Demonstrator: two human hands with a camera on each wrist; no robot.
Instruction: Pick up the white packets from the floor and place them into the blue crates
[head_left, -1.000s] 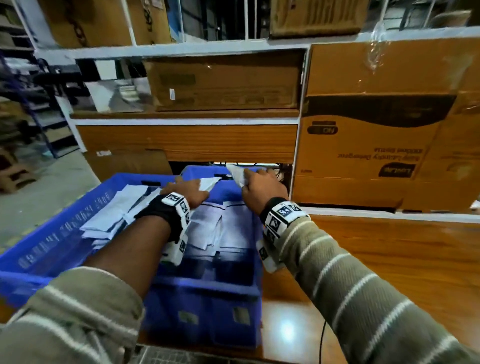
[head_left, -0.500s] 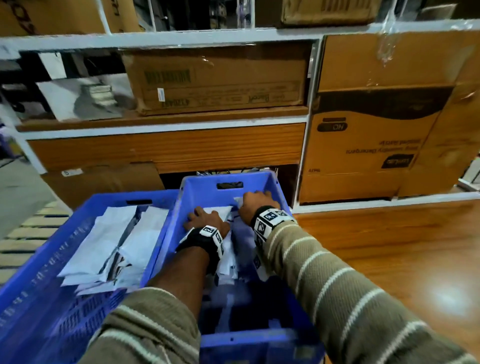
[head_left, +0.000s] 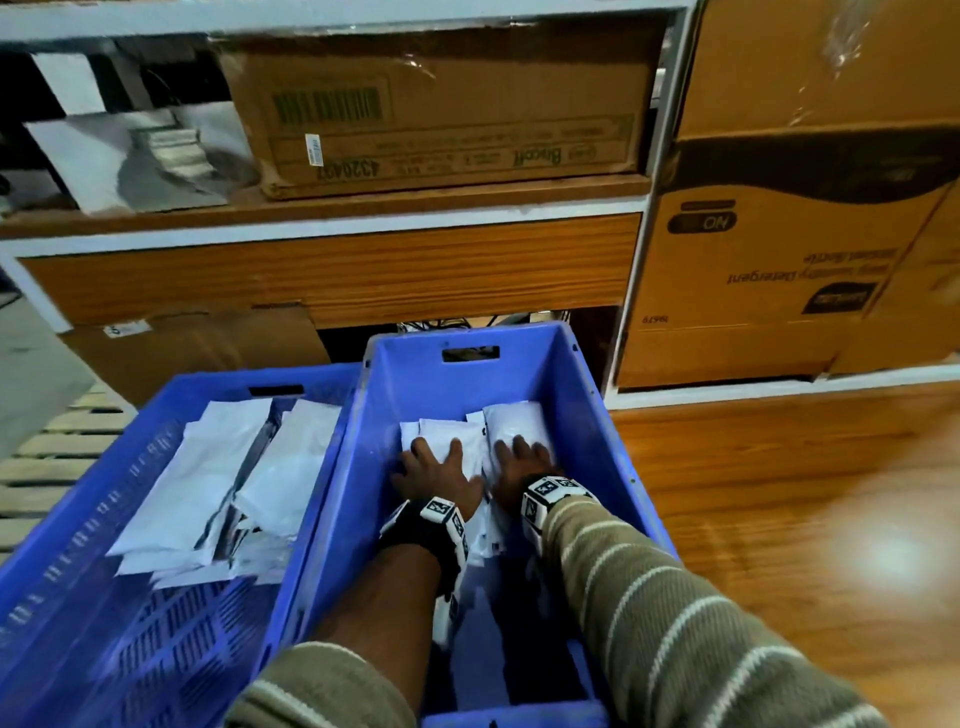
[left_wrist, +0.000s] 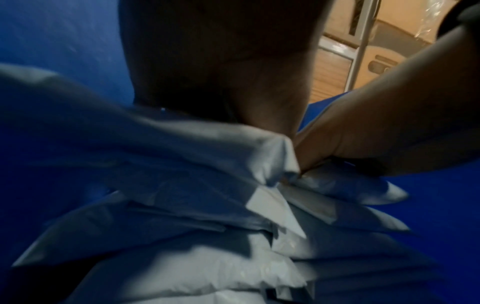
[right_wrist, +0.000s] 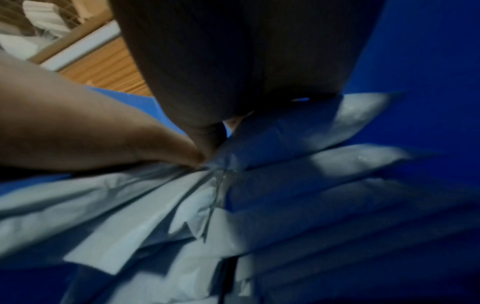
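Note:
Two blue crates stand side by side. In the right crate (head_left: 589, 415) lie two piles of white packets (head_left: 449, 431). My left hand (head_left: 434, 467) rests flat on the left pile with its fingers spread. Beside it, my right hand (head_left: 519, 460) rests flat on the right pile (head_left: 514, 421). The left wrist view shows the packets (left_wrist: 182, 267) fanned out under the palm, with the right hand (left_wrist: 376, 133) touching alongside. In the right wrist view several stacked packets (right_wrist: 130, 205) lie below the hand. The left crate (head_left: 78, 545) holds a loose heap of packets (head_left: 223, 483).
Behind the crates stands a shelf unit with a cardboard box (head_left: 441, 119). A large cardboard box (head_left: 779, 249) stands at the right. The wooden floor (head_left: 779, 493) stretches right of the crates. A slatted pallet (head_left: 52, 452) lies at the far left.
Both hands have come down from the far rim of the right crate to its inside, bringing the packets with them. They now lie flat on the piles.

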